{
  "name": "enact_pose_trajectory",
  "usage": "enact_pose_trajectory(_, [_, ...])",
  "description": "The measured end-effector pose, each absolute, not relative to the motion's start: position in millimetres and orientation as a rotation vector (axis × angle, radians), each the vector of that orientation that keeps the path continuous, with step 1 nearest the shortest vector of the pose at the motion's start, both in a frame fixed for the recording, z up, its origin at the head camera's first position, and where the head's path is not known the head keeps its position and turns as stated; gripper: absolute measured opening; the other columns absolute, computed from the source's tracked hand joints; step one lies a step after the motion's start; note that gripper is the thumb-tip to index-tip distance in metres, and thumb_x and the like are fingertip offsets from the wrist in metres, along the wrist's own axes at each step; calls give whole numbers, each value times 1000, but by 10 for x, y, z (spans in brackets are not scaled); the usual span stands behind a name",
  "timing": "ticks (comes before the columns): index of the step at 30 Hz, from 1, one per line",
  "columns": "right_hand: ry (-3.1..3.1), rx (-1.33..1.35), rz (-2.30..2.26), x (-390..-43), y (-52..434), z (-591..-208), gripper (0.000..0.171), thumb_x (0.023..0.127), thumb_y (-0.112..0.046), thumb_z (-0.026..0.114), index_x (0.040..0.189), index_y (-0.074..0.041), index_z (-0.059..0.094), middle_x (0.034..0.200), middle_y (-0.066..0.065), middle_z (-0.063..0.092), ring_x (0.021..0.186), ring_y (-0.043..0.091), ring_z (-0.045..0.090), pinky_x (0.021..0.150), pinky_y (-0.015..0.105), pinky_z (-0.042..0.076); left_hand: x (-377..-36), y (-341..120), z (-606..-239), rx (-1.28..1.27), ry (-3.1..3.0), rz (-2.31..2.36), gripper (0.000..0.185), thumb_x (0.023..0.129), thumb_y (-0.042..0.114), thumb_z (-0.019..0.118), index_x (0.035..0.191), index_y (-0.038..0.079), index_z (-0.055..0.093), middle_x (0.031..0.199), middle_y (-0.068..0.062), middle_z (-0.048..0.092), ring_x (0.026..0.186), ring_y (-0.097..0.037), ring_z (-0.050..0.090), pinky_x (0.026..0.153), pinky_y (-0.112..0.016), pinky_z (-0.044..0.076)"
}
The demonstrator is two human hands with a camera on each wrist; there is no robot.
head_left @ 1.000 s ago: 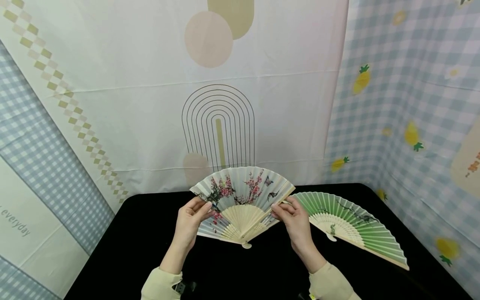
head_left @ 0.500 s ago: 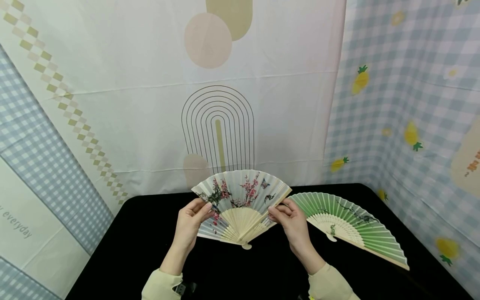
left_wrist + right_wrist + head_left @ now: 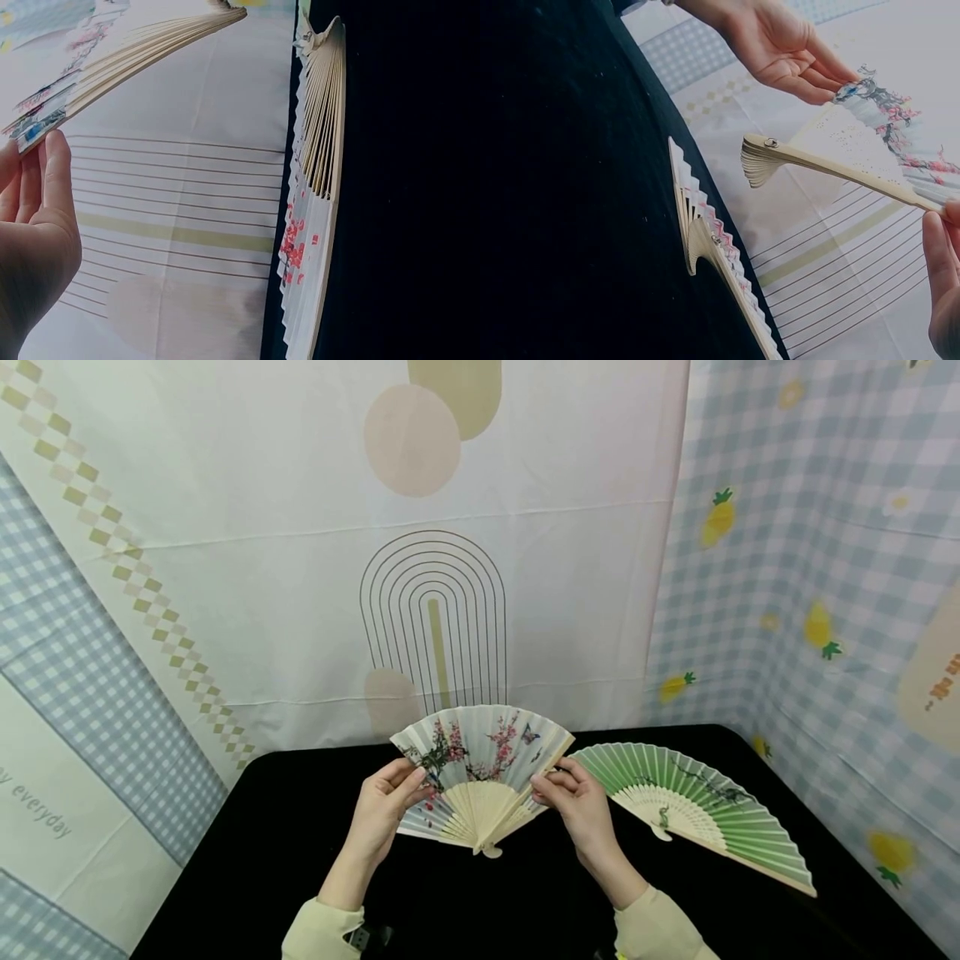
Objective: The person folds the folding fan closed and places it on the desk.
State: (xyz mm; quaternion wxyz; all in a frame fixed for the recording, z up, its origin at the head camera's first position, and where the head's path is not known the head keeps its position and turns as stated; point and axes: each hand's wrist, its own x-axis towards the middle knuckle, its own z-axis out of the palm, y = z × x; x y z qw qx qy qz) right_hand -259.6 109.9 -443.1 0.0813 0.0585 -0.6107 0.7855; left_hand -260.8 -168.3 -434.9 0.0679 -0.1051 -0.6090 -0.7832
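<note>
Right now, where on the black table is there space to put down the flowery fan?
The bare black table left of the left hand looks free, and so does the strip in front between the two sleeves. The right side is crowded: the green fan lies open there, close beside the right hand holding the flowery fan.

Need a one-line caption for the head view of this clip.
Two hands, left and right, hold a blossom-painted fan above a black table, beside an open green fan.
</note>
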Motion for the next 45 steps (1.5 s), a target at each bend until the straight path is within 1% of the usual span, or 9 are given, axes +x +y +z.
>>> enact_pose_trajectory(8, [-1839,196,2343,-2589,1079,-4438,33,92,3,71,122,6,57,83,-2,71,75,12,71,76,30,61,-2611,-1681,-4356,-313,-1845,-2354,4,98,4,66,100,7,68,89,-2,67,86,-17,69,85,-38,60])
enact_pose_trajectory(11, [-1841,204,2345,-2581,1071,-4442,34,92,3,71,122,7,57,83,-2,72,76,12,71,76,29,61,-2607,-1681,-4353,-304,-1858,-2350,3,98,5,66,100,4,68,89,-3,67,85,-18,69,84,-38,60])
enact_pose_trajectory(17, [-1878,222,2336,-2550,1056,-4464,41,92,3,70,129,10,53,84,-1,72,76,12,70,74,28,61,-2576,-1676,-4353,-282,-1926,-2352,16,97,8,68,107,-5,69,94,-7,67,84,-19,70,83,-37,61])
enact_pose_trajectory(21, [-1911,202,2349,-2527,1046,-4479,45,92,3,69,133,8,51,86,-1,71,77,12,70,74,29,61,-2558,-1671,-4363,-282,-1946,-2360,12,97,7,67,103,-3,69,92,-8,66,82,-18,70,82,-36,61])
enact_pose_trajectory(26, [-1927,217,2356,-2528,1036,-4477,41,91,2,72,127,7,54,87,2,72,78,15,70,76,31,61,-2564,-1659,-4366,-260,-1959,-2367,10,97,5,66,104,-1,70,92,-7,67,81,-17,70,82,-38,61])
enact_pose_trajectory(30, [-1939,243,2360,-2523,1023,-4471,40,90,0,74,126,7,57,89,6,72,79,15,71,76,32,61,-2567,-1651,-4375,-248,-1969,-2371,15,97,4,66,109,-5,69,93,-7,68,82,-17,70,82,-37,61])
enact_pose_trajectory(35, [-1945,277,2359,-2513,1013,-4464,41,90,-1,74,127,7,58,91,8,73,79,14,72,76,31,61,-2576,-1646,-4391,-278,-1980,-2362,18,98,4,65,112,-7,68,94,-6,68,84,-18,71,80,-33,61])
enact_pose_trajectory(39, [-1956,322,2342,-2509,1003,-4470,42,90,0,74,129,8,58,92,9,73,80,15,72,75,31,61,-2579,-1641,-4387,-298,-2013,-2354,23,97,7,67,115,-9,67,95,-6,69,85,-19,72,82,-34,61])
enact_pose_trajectory(45, [-1960,341,2341,-2516,988,-4490,42,90,1,73,128,9,58,92,9,73,80,14,72,75,31,61,-2585,-1625,-4379,-367,-2054,-2341,34,97,6,67,121,-16,62,93,-5,69,88,-17,71,86,-36,60])
